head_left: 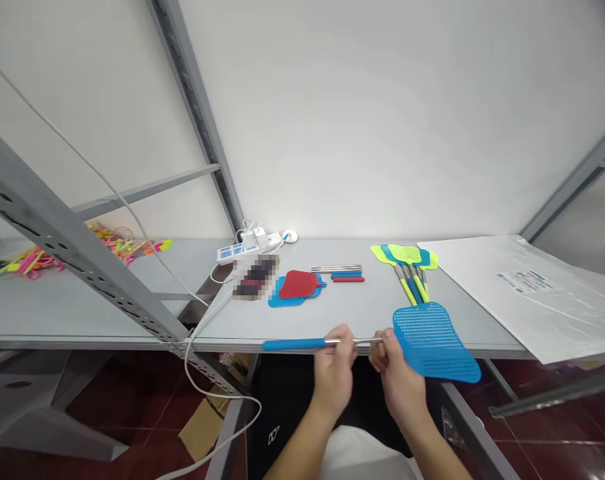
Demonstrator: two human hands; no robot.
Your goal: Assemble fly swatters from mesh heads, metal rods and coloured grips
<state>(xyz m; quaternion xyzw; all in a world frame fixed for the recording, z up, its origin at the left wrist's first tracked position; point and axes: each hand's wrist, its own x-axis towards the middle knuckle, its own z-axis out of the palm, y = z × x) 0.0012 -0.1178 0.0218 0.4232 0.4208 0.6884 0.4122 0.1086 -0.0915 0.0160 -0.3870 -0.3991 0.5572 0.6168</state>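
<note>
Both hands pinch steel rod of blue swatter (435, 340): left hand (334, 373) grip near blue handle (292, 345), right hand (395, 373) grip at head, 3 o'clock. Judgement: keep rod level, pull straight along axis, avoid twisting head joint above tabletop (362, 313) edge.

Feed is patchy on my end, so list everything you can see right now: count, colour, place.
fly swatter: one, blue head, metal rod, blue grip, held level at the table's front edge
finished swatters: several, yellow-green and blue, table right of centre
loose swatter heads: red on blue, table centre
rods and grips: few, metal, blue, red, behind the heads
power strip: one, white, back of table
plastic bag: one, clear, right
bright plastic parts: pile, pink, yellow, left shelf
table: one, grey
left hand: on rod
right hand: at the head's neck
</note>
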